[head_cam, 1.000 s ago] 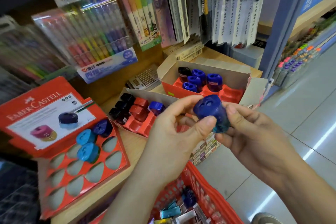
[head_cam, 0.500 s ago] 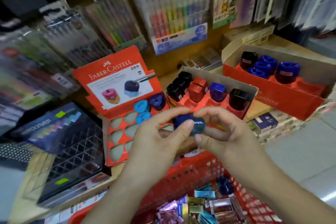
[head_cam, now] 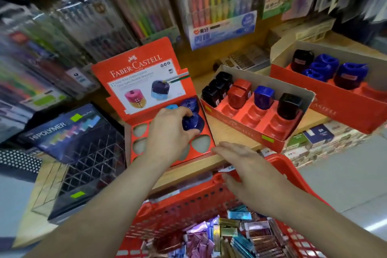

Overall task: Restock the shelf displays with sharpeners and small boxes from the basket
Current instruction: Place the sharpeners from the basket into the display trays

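My left hand (head_cam: 169,132) grips a dark blue sharpener (head_cam: 193,124) and holds it over a hole in the red Faber-Castell display tray (head_cam: 146,81) on the wooden shelf. Another blue sharpener (head_cam: 189,103) and a light blue one (head_cam: 172,107) sit in the tray's back row. My right hand (head_cam: 245,172) hovers flat and empty, fingers straight, over the rim of the red basket (head_cam: 188,205). The basket holds several small shiny boxes (head_cam: 228,234).
Two more red display boxes stand to the right: one (head_cam: 251,123) with black, red and blue sharpeners, one (head_cam: 326,92) with blue and black ones. A dark Hi-Polymer box (head_cam: 69,132) lies left. Pen packs hang behind. Grey floor at right.
Both hands held the blue sharpener a second ago. Now the left hand alone has carried it down to the tray, and the right hand has let go and dropped over the basket.
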`<act>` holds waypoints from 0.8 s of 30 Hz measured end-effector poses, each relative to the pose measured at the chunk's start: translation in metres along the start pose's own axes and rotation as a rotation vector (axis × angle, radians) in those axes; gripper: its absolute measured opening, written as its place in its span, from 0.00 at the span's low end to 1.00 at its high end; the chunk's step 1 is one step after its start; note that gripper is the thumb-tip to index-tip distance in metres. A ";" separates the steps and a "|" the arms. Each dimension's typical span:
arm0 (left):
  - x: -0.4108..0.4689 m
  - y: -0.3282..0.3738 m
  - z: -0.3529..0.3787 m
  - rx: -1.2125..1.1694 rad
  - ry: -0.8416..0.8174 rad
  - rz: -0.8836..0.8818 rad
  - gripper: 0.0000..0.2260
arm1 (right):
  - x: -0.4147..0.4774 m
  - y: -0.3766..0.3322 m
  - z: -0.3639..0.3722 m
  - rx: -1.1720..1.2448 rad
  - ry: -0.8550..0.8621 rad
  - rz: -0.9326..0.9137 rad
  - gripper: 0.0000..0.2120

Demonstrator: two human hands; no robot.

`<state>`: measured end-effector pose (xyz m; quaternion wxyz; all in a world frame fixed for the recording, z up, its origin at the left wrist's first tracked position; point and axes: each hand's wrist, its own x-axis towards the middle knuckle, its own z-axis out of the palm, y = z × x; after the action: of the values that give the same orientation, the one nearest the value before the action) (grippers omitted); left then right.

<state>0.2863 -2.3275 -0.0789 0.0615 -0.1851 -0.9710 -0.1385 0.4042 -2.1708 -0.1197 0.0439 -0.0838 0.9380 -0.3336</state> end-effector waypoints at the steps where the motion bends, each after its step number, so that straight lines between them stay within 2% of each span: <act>1: 0.001 -0.001 0.003 0.031 -0.005 0.029 0.19 | 0.000 0.001 0.001 -0.035 -0.003 0.001 0.27; 4: 0.003 -0.004 0.010 0.071 0.020 0.134 0.17 | 0.000 0.001 0.001 -0.126 -0.021 0.022 0.27; 8: -0.005 -0.002 0.002 0.059 0.023 0.137 0.14 | 0.001 0.005 0.001 -0.079 -0.001 -0.025 0.30; 12: -0.045 0.001 -0.021 -0.154 0.159 0.125 0.12 | -0.013 0.003 -0.011 -0.077 0.105 -0.058 0.26; 15: -0.108 -0.006 -0.029 -0.266 0.174 0.055 0.10 | -0.030 -0.007 -0.020 -0.164 0.022 -0.073 0.22; 17: -0.147 -0.014 -0.020 -0.264 0.070 -0.060 0.09 | -0.044 -0.016 -0.020 -0.250 -0.117 -0.099 0.21; 20: -0.193 -0.027 0.012 -0.200 -0.211 -0.218 0.10 | -0.065 -0.033 -0.015 -0.442 -0.458 -0.115 0.20; 24: -0.258 -0.043 0.049 -0.084 -0.558 -0.241 0.10 | -0.088 -0.041 0.003 -0.626 -0.809 -0.142 0.16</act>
<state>0.5045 -2.4402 -0.1806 -0.2323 -0.1020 -0.9587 -0.1286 0.4965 -2.1870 -0.0938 0.3534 -0.2789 0.8927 0.0201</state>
